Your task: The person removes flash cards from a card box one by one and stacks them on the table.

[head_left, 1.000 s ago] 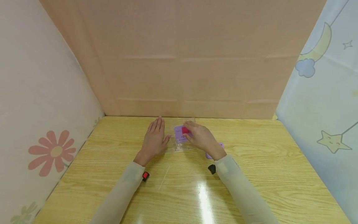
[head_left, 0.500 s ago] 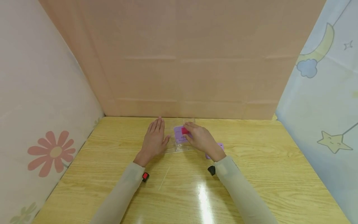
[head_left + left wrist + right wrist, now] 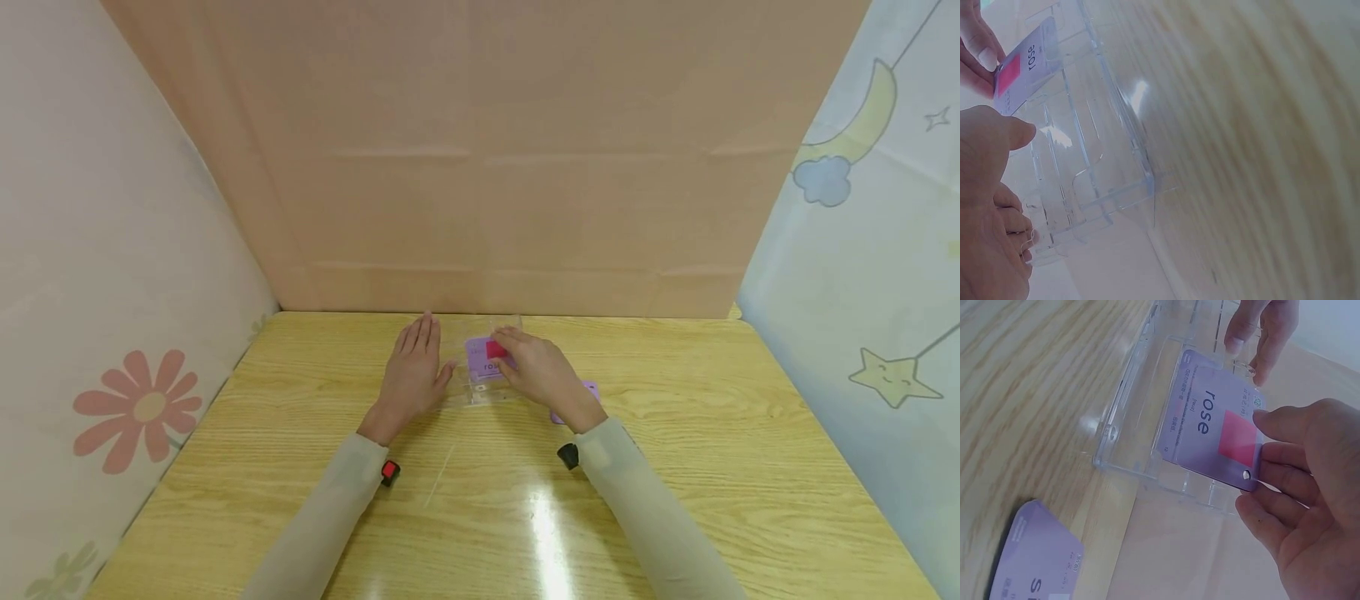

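Note:
My right hand pinches a purple flash card printed "rose" with a pink square, thumb on its face and fingers behind. The card's lower part sits inside a compartment of a clear plastic organizer, leaning at a slant. On the organizer's left side rests my left hand, fingers straight and together, thumb out toward the card. In the left wrist view the same card stands beyond the left thumb. A second purple card lies on the table near the right wrist, partly covered by it in the head view.
The wooden table ends at a tan backdrop just behind the organizer. Printed cloth walls stand at the left and right. Wrist cameras hang under both forearms.

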The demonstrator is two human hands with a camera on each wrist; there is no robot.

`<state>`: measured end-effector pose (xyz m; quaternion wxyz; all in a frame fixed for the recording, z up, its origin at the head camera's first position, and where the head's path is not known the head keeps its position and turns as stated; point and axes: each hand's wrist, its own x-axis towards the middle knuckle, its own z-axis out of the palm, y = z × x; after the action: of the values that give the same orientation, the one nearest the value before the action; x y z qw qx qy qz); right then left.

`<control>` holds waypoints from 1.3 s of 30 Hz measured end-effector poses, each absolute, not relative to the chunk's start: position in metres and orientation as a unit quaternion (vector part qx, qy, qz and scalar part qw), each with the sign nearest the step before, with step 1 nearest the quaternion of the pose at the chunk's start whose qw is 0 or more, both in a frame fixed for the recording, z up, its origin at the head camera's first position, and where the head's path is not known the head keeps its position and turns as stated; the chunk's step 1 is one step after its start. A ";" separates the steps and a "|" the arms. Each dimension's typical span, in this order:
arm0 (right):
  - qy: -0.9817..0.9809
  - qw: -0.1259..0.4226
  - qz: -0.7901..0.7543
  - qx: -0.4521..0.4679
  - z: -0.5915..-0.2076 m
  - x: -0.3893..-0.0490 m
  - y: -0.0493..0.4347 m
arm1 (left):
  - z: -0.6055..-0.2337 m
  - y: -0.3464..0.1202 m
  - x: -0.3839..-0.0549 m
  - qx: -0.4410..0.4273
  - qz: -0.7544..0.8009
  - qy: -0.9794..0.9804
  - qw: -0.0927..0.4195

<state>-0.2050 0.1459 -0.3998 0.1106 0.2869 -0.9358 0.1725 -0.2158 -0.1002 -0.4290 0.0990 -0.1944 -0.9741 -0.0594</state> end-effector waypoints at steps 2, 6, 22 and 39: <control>-0.935 0.112 0.174 0.289 -0.400 -0.205 0.146 | -0.429 -0.100 -0.216 -0.192 -0.058 -0.975 0.098; -0.933 0.115 0.179 0.292 -0.400 -0.205 0.148 | -0.430 -0.099 -0.217 -0.192 -0.054 -0.975 0.098; -0.924 0.133 0.213 0.288 -0.403 -0.210 0.152 | -0.431 -0.097 -0.218 -0.191 -0.050 -0.976 0.096; -0.900 0.077 0.329 0.276 -0.401 -0.217 0.161 | -0.434 -0.098 -0.218 -0.193 -0.050 -0.973 0.114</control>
<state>-0.2168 0.1613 -0.4005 0.0771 0.2759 -0.9000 0.3286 -0.2181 -0.0979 -0.4344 0.1145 -0.1927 -0.9733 -0.0500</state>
